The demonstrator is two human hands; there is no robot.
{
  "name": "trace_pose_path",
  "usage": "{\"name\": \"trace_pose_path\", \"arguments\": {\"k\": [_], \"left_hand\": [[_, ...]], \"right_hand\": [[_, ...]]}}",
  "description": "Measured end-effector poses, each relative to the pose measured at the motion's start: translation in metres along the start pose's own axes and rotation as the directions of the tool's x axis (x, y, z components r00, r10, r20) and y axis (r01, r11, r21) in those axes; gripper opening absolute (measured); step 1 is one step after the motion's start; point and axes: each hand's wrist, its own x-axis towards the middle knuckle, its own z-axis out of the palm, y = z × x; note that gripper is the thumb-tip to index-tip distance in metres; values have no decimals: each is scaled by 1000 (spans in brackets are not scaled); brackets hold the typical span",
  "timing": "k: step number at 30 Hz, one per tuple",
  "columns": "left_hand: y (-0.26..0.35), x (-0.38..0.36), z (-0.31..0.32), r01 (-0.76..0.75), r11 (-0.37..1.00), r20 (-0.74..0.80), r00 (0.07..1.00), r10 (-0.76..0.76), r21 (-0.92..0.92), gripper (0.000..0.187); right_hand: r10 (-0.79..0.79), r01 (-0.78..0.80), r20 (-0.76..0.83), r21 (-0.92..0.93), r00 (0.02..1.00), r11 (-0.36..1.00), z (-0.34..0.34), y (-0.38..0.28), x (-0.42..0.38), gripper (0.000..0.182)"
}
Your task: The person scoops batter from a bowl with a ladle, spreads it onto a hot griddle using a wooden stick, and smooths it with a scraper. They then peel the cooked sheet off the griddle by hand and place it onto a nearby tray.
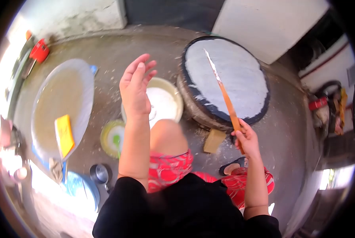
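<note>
My right hand point(247, 139) grips the lower end of a long, narrow wooden spatula point(228, 101). Its far end, coated in wet white batter, reaches over a round griddle point(196, 100) with a dark rim. A wide, pale sheet of batter point(243, 73) covers most of the griddle's top, with ragged smears at the near left edge. My left hand point(137, 85) is raised, empty, its fingers apart and slightly curled. Below and behind it stands a beige basin point(180, 97) of white batter point(164, 104), partly hidden by my hand and knee.
On the left is a large round tray point(89, 85) carrying a yellow-and-white scraper-like piece point(65, 133). Near my left forearm are a small yellowish bowl point(104, 142) with a green utensil point(117, 139), a dark pot point(99, 173) and a blue tub point(91, 190). A tan block point(214, 141) lies by the griddle.
</note>
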Motion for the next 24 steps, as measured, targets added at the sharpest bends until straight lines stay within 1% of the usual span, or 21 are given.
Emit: {"name": "trace_pose_path", "arguments": {"k": [1, 3, 4, 5, 6, 7, 8, 9, 10, 11, 12, 13, 14, 15, 16, 17, 18, 20, 21, 23, 24], "left_hand": [[-8, -5, -29, -35, 994, -76, 996, 43, 99, 26], [-40, -20, -108, -31, 877, -115, 989, 98, 479, 25], [-63, -35, -155, -67, 708, -106, 974, 198, 703, 24], [-82, -56, -197, -78, 484, -68, 959, 276, 871, 24], [-90, -82, -230, 36, 185, -70, 981, 181, 982, 29], [-95, -109, -252, 119, -132, -109, 991, 78, 984, 34], [-99, -131, -263, 243, -255, -254, 967, -10, 936, 42], [-104, -150, -269, 342, -377, -400, 912, -88, 861, 50], [-109, -163, -277, 405, -435, -512, 843, -162, 804, 64], [-115, -174, -291, 421, -434, -528, 835, -158, 796, 64], [-123, -184, -307, 448, -491, -591, 787, -180, 747, 65], [-129, -190, -319, 468, -544, -648, 735, -199, 697, 67], [-130, -192, -329, 559, -479, -716, 651, -251, 676, 65], [-137, -197, -344, 571, -472, -723, 644, -249, 671, 65], [-146, -202, -358, 598, -411, -707, 680, -195, 688, 59], [-151, -204, -366, 619, -347, -691, 709, -137, 704, 53], [-143, -201, -364, 629, -343, -699, 703, -132, 697, 53], [-109, -191, -346, 712, -153, -726, 651, -223, 685, 37], [-98, -195, -342, 722, -153, -735, 643, -215, 675, 37], [-81, -210, -331, 572, 116, -564, 820, -97, 812, 25], [-74, -219, -322, 580, 112, -573, 814, -90, 807, 25]], "right_hand": [[51, -51, 1, -118, 999, 992, -1, 5, 1, 48], [19, -2, 82, -208, 996, 978, 10, -9, -3, 45], [-13, 46, 147, -226, 989, 973, 15, -14, 0, 45], [-48, 97, 204, -237, 978, 967, 22, -21, 1, 44], [-51, 140, 272, -321, 961, 937, 34, -35, 0, 44], [-55, 193, 332, -400, 942, 896, 45, -51, 1, 44], [-180, 371, 403, -468, 897, 802, 65, -63, -1, 41], [-171, 380, 430, -463, 886, 801, 83, -72, -1, 41], [-202, 546, 554, -572, 808, 612, 100, -81, 1, 39], [-199, 686, 669, -622, 716, 379, 118, -89, 2, 37], [-182, 720, 703, -625, 687, 302, 141, -90, 3, 32], [-120, 746, 740, -634, 662, 204, 166, -91, 2, 30], [-54, 770, 769, -630, 637, 102, 189, -90, 3, 27], [-27, 796, 796, -603, 605, 57, 203, -85, 6, 23], [-2, 817, 817, -576, 576, 17, 215, -77, 10, 20], [32, 814, 814, -579, 580, -36, 233, -59, 18, 17], [68, 814, 812, -574, 580, -91, 255, -39, 27, 16], [193, 790, 771, -612, 607, -41, 291, -18, 39, 17], [196, 799, 779, -600, 596, -41, 301, -7, 45, 17], [286, 690, 689, -714, 666, 117, 320, 13, 56, 22], [288, 698, 698, -706, 656, 120, 324, 22, 59, 22]]}}
